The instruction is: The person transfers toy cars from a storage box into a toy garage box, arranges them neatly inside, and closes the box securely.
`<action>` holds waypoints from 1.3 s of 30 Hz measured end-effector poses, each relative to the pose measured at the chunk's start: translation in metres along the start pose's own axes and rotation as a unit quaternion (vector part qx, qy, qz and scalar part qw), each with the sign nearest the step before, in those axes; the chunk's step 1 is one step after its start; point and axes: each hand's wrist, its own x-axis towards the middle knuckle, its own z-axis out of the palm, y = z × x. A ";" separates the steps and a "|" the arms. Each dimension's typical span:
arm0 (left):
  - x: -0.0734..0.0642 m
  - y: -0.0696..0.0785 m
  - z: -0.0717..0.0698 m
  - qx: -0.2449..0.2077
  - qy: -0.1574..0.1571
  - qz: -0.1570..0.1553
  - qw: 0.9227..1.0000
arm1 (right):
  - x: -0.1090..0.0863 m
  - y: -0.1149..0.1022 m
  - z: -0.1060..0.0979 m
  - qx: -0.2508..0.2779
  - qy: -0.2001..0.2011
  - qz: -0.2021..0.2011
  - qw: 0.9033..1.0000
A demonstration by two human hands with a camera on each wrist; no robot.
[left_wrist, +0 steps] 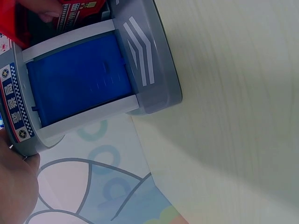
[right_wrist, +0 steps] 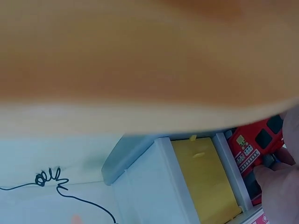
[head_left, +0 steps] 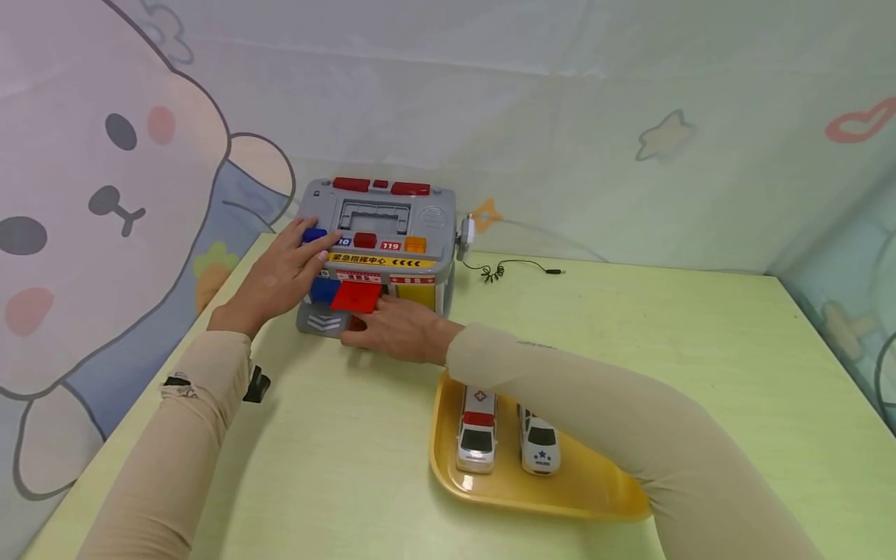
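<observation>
A grey toy emergency station [head_left: 434,222] stands at the back left of the table. My left hand [head_left: 276,272] rests on its top left corner beside the blue button [head_left: 314,234], fingers stretched out. Under the raised red door [head_left: 357,297], my right hand [head_left: 406,330] grips a red toy fire truck [right_wrist: 259,135] in the middle bay. The left wrist view shows part of the fire truck [left_wrist: 79,14] with a fingertip against it. A blue door [left_wrist: 79,79] covers the left bay, and a yellow door [right_wrist: 205,177] covers the right one.
A yellow tray [head_left: 504,502] in front of the station holds a toy ambulance [head_left: 477,439] and a toy police car [head_left: 540,449], partly beneath my right forearm. A thin black coiled cable [head_left: 497,271] lies right of the station. The printed wall cloth [head_left: 525,155] rises behind.
</observation>
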 end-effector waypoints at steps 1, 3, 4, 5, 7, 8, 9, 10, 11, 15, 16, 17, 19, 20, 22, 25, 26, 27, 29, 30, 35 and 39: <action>0.000 0.000 0.000 0.000 0.001 0.000 1.000 | 0.000 0.000 0.000 -0.001 0.001 0.000 1.000; 0.000 -0.001 0.000 -0.001 0.003 0.001 1.000 | 0.000 0.000 0.000 -0.001 0.001 0.000 1.000; -0.001 0.000 0.000 -0.001 0.004 0.001 1.000 | 0.000 0.000 0.000 -0.002 0.001 0.000 1.000; -0.001 0.000 0.000 -0.001 0.004 0.001 1.000 | 0.000 0.000 0.000 -0.001 0.001 0.000 1.000; -0.002 0.000 0.000 -0.002 0.005 0.002 1.000 | 0.000 0.000 0.001 0.003 -0.003 0.000 1.000; -0.002 0.001 0.000 -0.002 0.005 0.003 1.000 | 0.000 0.000 0.001 0.005 -0.005 0.001 1.000; -0.002 0.001 0.000 -0.002 0.006 0.003 1.000 | 0.000 0.000 0.001 0.006 -0.007 0.002 1.000; -0.002 0.001 0.000 -0.002 0.007 0.004 1.000 | 0.000 0.000 0.001 0.008 -0.008 0.003 1.000; -0.002 0.001 0.000 -0.002 0.007 0.005 1.000 | 0.000 0.000 0.001 0.010 -0.010 0.004 1.000; -0.002 0.001 0.000 0.000 0.009 0.007 1.000 | -0.001 0.000 0.000 0.015 -0.016 0.010 1.000; -0.002 0.001 -0.001 0.000 0.009 0.008 1.000 | -0.002 0.000 0.000 0.018 -0.016 0.012 1.000; -0.002 0.001 -0.001 0.000 0.009 0.008 1.000 | -0.002 0.000 0.000 0.018 -0.016 0.013 1.000; -0.002 0.002 -0.002 0.001 0.009 0.009 1.000 | -0.003 0.000 0.000 0.012 -0.015 0.014 1.000; -0.002 0.002 -0.002 0.000 0.009 0.010 1.000 | -0.004 0.000 -0.001 0.003 -0.015 0.014 1.000; -0.002 0.003 -0.003 0.001 0.008 0.011 1.000 | -0.005 0.000 -0.001 -0.013 -0.021 0.013 1.000; -0.002 0.004 -0.003 0.000 0.005 0.009 1.000 | -0.007 -0.001 -0.002 -0.038 -0.041 0.008 0.998; -0.002 0.004 -0.003 -0.001 0.004 0.008 1.000 | -0.008 -0.001 -0.002 -0.045 -0.051 0.006 0.998; -0.002 0.004 -0.004 -0.002 0.003 0.007 1.000 | -0.008 -0.001 -0.001 -0.048 -0.060 0.004 0.997; -0.002 0.004 -0.004 -0.004 0.002 0.003 1.000 | -0.008 -0.002 -0.001 -0.053 -0.075 0.001 0.996; -0.002 0.004 -0.004 -0.005 0.001 0.001 1.000 | -0.008 -0.003 -0.001 -0.055 -0.080 0.000 0.995; -0.001 0.003 -0.006 -0.010 -0.004 0.000 1.000 | -0.008 -0.005 0.000 -0.049 -0.089 0.002 0.995; 0.000 0.002 -0.007 -0.009 -0.008 0.011 1.000 | -0.008 -0.006 0.000 -0.050 -0.091 0.003 0.995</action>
